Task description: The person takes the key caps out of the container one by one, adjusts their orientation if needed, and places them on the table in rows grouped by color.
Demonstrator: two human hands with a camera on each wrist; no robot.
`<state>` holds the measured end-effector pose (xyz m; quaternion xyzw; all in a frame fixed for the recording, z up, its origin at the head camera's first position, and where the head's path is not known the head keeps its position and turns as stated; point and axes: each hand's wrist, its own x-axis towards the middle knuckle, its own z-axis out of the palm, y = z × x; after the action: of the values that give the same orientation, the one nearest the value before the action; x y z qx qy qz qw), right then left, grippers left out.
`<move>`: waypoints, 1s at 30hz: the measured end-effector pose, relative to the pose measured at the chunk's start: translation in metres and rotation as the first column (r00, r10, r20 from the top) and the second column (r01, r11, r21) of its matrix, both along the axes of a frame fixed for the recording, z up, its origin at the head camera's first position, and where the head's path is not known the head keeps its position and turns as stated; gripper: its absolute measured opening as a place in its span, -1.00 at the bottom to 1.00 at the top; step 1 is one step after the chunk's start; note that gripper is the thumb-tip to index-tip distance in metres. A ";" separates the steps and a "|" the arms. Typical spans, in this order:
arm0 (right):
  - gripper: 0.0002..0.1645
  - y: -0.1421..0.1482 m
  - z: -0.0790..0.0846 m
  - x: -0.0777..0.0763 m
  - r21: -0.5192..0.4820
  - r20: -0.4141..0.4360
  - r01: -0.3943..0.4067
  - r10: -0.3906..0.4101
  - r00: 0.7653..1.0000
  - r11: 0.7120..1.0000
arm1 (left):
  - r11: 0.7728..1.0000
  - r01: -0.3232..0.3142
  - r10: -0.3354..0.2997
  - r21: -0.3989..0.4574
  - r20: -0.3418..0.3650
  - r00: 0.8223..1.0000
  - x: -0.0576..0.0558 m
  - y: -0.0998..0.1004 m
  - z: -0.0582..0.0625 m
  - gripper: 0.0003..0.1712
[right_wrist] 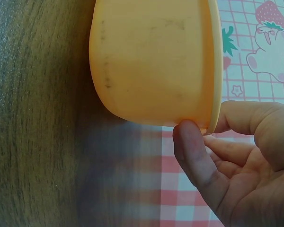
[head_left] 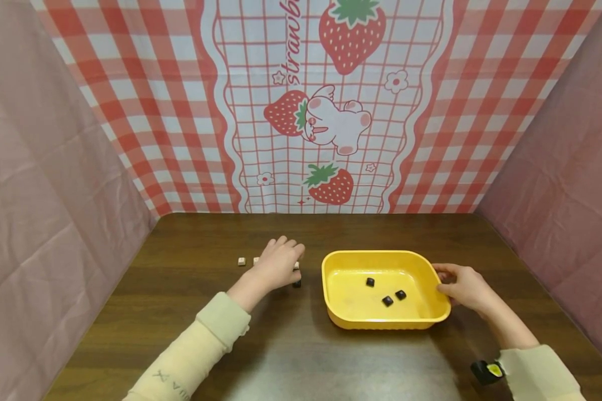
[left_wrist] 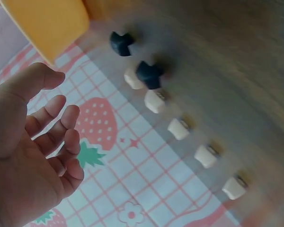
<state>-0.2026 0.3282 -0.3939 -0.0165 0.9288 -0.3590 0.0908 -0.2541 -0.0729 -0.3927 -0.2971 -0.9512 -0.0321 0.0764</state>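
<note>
My left hand [head_left: 278, 263] hovers over a row of small keycaps at the left, its fingers loosely bent and nothing between them in the left wrist view. Several cream keycaps [left_wrist: 179, 129] form a slanting line there, with two black keycaps [left_wrist: 149, 74] by its upper end. From the head, the hand hides part of the row; one cream keycap [head_left: 242, 261] shows left of it and a black keycap [head_left: 296, 283] under the thumb. My right hand [head_left: 464, 287] pinches the right end of a yellow tub [head_left: 386, 324], thumb [right_wrist: 191, 146] against its wall. Three black keycaps [head_left: 387, 301] lie inside.
The brown wooden table [head_left: 200, 356] ends at a red-checked strawberry cloth [head_left: 190, 139] hung behind. Pink cloth [head_left: 45, 167] walls the left side, and more stands on the right. A black wrist device [head_left: 486, 372] sits by the right cuff.
</note>
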 end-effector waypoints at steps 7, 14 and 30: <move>-0.33 0.000 0.000 0.001 0.000 -0.002 -0.007 0.007 1.000 1.000 | 0.999 0.025 -0.025 0.027 -0.022 0.999 0.001 0.014 0.010 -0.70; -0.33 0.000 0.001 0.000 -0.010 -0.014 -0.012 0.012 1.000 1.000 | 0.999 0.047 -0.045 0.028 -0.065 0.997 0.002 0.030 0.018 -0.71; -0.33 0.001 0.000 0.000 -0.006 -0.012 -0.006 0.006 1.000 1.000 | 0.995 0.095 -0.092 0.033 -0.077 0.993 0.000 0.070 0.020 -0.67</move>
<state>-0.2027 0.3290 -0.3942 -0.0219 0.9282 -0.3612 0.0861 -0.2543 -0.0026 -0.3728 -0.3409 -0.9320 -0.0418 0.1162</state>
